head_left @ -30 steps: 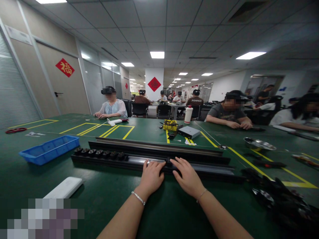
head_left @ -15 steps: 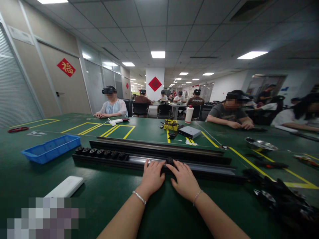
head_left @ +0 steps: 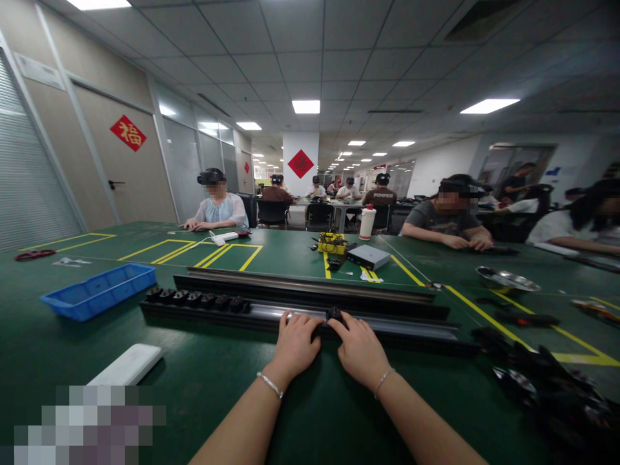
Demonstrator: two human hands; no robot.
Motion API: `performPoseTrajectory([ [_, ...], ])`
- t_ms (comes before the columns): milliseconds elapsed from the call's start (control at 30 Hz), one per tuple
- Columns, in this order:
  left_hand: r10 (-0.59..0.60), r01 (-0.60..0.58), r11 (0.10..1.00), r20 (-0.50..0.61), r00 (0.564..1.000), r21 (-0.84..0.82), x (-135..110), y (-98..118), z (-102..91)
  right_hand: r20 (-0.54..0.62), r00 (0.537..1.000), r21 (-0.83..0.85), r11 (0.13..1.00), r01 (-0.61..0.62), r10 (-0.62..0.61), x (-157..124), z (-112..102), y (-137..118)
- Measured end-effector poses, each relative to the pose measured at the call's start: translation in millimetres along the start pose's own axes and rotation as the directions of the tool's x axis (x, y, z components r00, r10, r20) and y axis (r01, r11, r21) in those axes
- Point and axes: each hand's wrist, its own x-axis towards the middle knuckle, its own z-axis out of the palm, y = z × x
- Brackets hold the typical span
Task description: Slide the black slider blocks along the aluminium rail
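A green table fills the lower view, marked with yellow lines. Across its middle, from 9 o'clock to 3 o'clock, lies a long black rail with a silvery channel; a second dark rail sits just behind it. The left hand rests palm down on the rail's near edge, fingers spread flat, gripping nothing that shows. The right hand lies just beside it at its 3 o'clock, fingers curled over a small black slider seated in the channel; whether they pinch it cannot be told. A row of black sliders stands in the rail at 10 o'clock from the hands. Farther out at 9 o'clock is a blue tray, and at 8 o'clock a white box. A heap of black parts lies at 4 o'clock. Other people sit at 12 o'clock.
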Motion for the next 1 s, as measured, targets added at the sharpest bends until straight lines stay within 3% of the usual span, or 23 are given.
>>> performPoseTrajectory([
  [1000, 0.016, -0.016, 1.0, -0.009, 1.0, 0.006, -0.3, -2.0, 3.5, -0.038, 0.999, -0.06, 0.998, -0.035, 0.033, -0.1, 6.5, -3.9],
])
